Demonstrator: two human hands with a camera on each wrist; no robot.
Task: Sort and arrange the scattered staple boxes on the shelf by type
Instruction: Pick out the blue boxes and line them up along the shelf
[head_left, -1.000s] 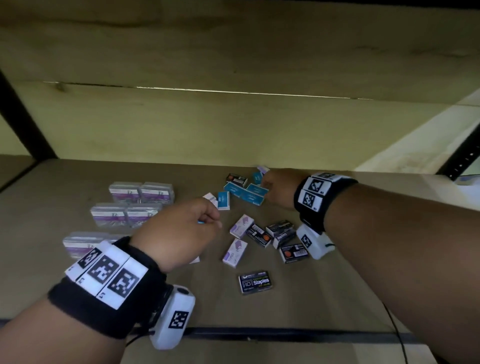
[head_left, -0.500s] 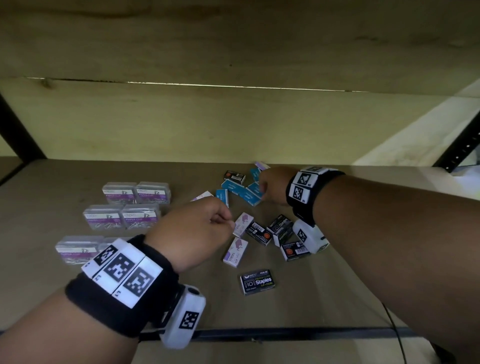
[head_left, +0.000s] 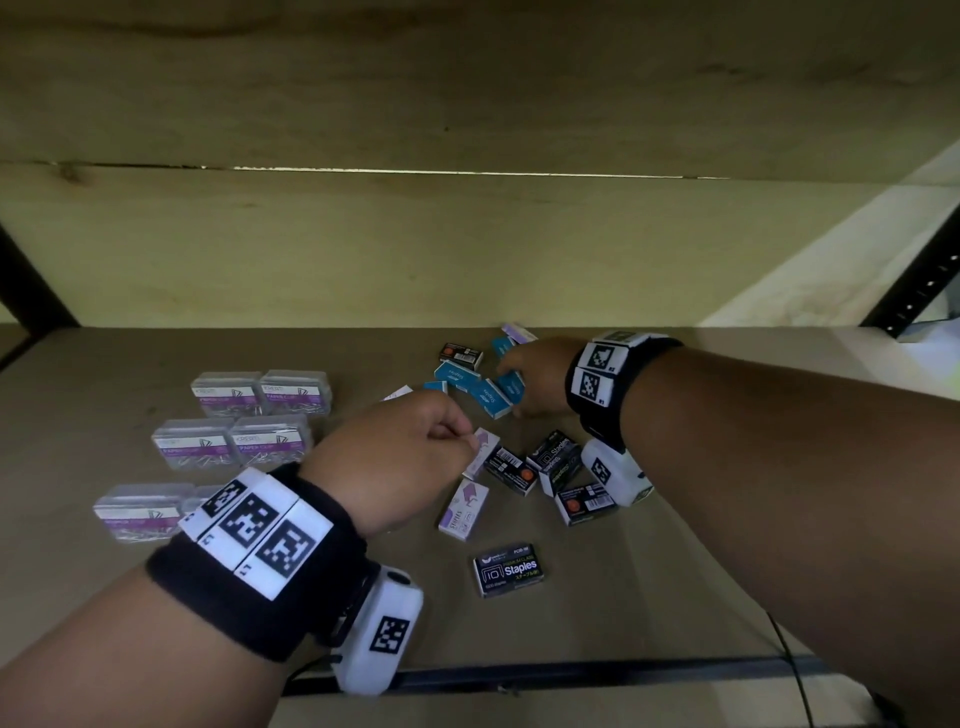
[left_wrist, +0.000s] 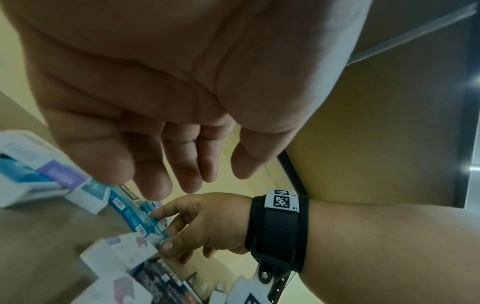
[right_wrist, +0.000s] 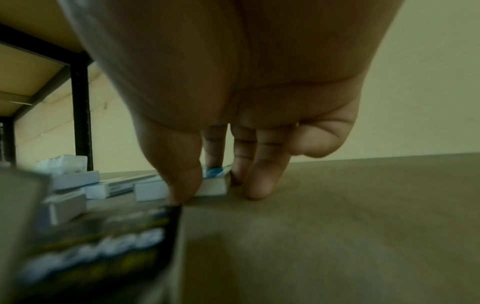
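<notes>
Staple boxes lie scattered on the brown wooden shelf (head_left: 727, 571), in a loose cluster right of centre. Small blue cardboard staple boxes (head_left: 470, 387) sit at the back of the cluster, some touching one another. The right hand (head_left: 535, 379) reaches over them; in the right wrist view its thumb and fingers (right_wrist: 259, 181) pinch one blue staple box (right_wrist: 215, 183) from opposite sides while the box rests on the shelf. The left hand (head_left: 395, 457) hovers just left of the cluster, above the shelf. In the left wrist view its fingers (left_wrist: 182, 164) hang loosely bent and hold nothing; in the head view its fingertips lie just beside a white-and-purple cardboard staple box (head_left: 482, 451), and contact cannot be confirmed. A second white-and-purple staple box (head_left: 464, 509) lies nearer the front. Black cardboard staple boxes with orange marks (head_left: 511, 467) lie just right of these, several touching. One black box printed "Staples" (head_left: 508, 570) lies apart, nearest the front edge.

Clear plastic paper-clip boxes with purple labels (head_left: 231, 441) stand in paired rows at the left of the shelf, well apart from the cluster. Both wrists carry black bands with white coded markers (head_left: 257, 525).
</notes>
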